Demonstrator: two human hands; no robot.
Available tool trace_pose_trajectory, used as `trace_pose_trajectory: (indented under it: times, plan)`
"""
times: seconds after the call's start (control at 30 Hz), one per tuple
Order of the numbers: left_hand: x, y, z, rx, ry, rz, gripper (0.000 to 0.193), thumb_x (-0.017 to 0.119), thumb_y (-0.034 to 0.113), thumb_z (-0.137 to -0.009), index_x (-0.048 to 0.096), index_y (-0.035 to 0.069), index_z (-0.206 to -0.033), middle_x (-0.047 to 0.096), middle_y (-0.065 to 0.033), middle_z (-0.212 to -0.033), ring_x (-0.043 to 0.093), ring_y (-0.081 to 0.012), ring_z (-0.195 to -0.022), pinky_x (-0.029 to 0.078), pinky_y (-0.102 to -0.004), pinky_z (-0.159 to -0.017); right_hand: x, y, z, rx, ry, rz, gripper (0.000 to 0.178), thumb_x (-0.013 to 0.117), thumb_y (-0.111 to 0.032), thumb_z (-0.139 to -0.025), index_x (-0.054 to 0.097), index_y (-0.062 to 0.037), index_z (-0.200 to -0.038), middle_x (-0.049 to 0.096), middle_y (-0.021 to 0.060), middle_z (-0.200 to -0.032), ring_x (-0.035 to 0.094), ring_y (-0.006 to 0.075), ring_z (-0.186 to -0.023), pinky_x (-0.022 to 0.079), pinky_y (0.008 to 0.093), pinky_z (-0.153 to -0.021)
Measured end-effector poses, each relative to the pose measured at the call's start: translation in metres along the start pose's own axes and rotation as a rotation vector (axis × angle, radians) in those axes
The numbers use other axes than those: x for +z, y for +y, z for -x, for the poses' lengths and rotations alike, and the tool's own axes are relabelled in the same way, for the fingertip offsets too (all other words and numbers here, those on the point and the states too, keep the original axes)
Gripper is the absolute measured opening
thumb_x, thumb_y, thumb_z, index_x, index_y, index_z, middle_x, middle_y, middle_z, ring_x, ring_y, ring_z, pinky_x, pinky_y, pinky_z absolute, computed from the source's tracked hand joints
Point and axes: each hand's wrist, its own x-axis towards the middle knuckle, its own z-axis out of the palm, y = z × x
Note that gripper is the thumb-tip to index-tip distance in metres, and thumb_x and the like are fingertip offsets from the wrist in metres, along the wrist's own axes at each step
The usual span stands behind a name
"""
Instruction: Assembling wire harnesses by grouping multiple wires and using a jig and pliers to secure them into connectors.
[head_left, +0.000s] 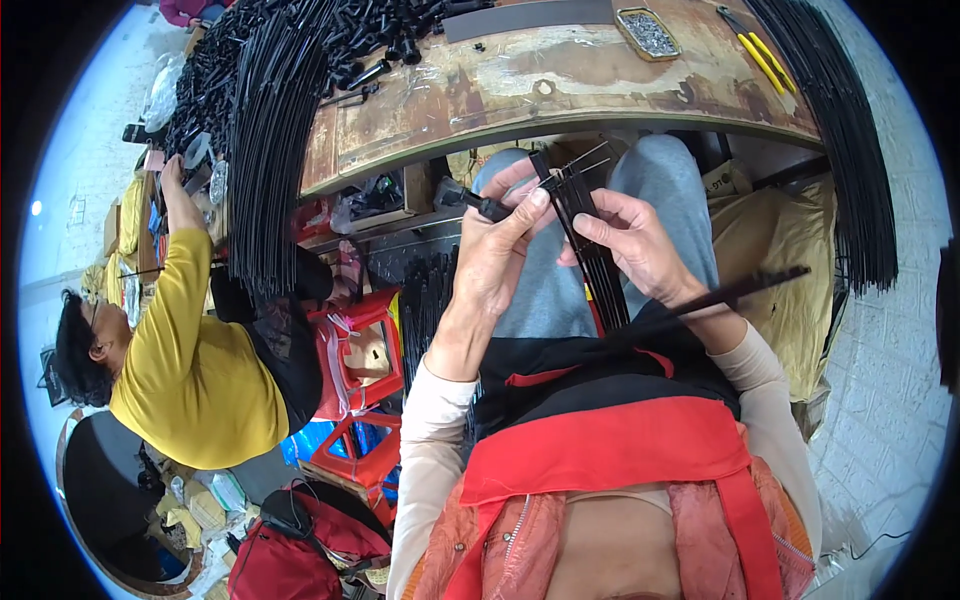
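Note:
Above my lap I hold what looks like a folded umbrella frame, a bundle of thin black metal ribs (597, 265). My left hand (490, 255) is closed round its upper end, thumb pressed on the joint where several thin ribs branch off. From the same hand a black plastic fitting (478, 202) sticks out to the left. My right hand (640, 245) pinches the ribs a little lower, thumb on top and fingers behind. A dark rod (760, 288) crosses over my right wrist; its lower end is lost against the black apron. The palms are hidden.
The worn wooden table (560, 90) stands ahead, with black rod bundles (270, 160) hanging over its left edge and more (850, 150) at right. Black plastic parts (345, 35) are heaped there. A tray of metal bits (648, 35) and yellow-handled pliers (765, 62) lie far right. A co-worker (200, 350) sits left.

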Motion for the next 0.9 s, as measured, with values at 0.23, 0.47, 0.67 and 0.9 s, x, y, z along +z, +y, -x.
trace_pose_trajectory:
  times: [0.23,0.47,0.67,0.9]
  plan:
    - [-0.007,-0.004,0.0,-0.115,0.021,-0.043,0.036,0.071,0.013,-0.091,0.058,-0.002,-0.122,0.067,-0.0077,-0.108,0.063,-0.0118,-0.096,0.051,-0.0254,-0.083,-0.005,-0.001,0.003,0.087,0.009,-0.039,0.024,0.06,-0.013,-0.097,0.059,0.0011,-0.116,0.065,0.0085,-0.099,0.068,0.0186,-0.081,0.059,0.0371,-0.079]
    - [-0.004,-0.003,0.007,-0.095,-0.026,-0.114,0.034,0.067,0.017,-0.094,0.059,0.0,-0.122,0.068,-0.0057,-0.104,0.062,-0.0129,-0.091,0.05,-0.0259,-0.08,-0.012,-0.002,0.0,0.182,-0.13,-0.229,0.027,0.06,-0.015,-0.097,0.057,-0.0005,-0.12,0.066,0.0113,-0.1,0.068,0.0194,-0.082,0.059,0.0397,-0.082]
    - [0.012,-0.019,0.009,0.035,-0.061,-0.079,0.038,0.059,0.023,-0.099,0.054,0.003,-0.131,0.063,-0.0065,-0.114,0.057,-0.0114,-0.083,0.051,-0.0276,-0.07,-0.003,-0.006,0.002,0.056,-0.163,-0.147,0.034,0.055,-0.016,-0.1,0.049,-0.0024,-0.131,0.06,0.0071,-0.098,0.062,0.015,-0.085,0.057,0.0455,-0.088]
    - [0.035,0.043,-0.034,0.28,-0.2,-0.252,0.055,0.05,0.042,-0.101,0.049,0.002,-0.139,0.054,-0.0113,-0.14,0.047,-0.0217,-0.131,0.031,-0.0384,-0.112,0.004,-0.007,0.004,0.023,-0.163,-0.121,0.038,0.052,-0.016,-0.101,0.043,-0.0053,-0.137,0.057,0.0053,-0.098,0.059,0.0126,-0.085,0.056,0.0455,-0.089]
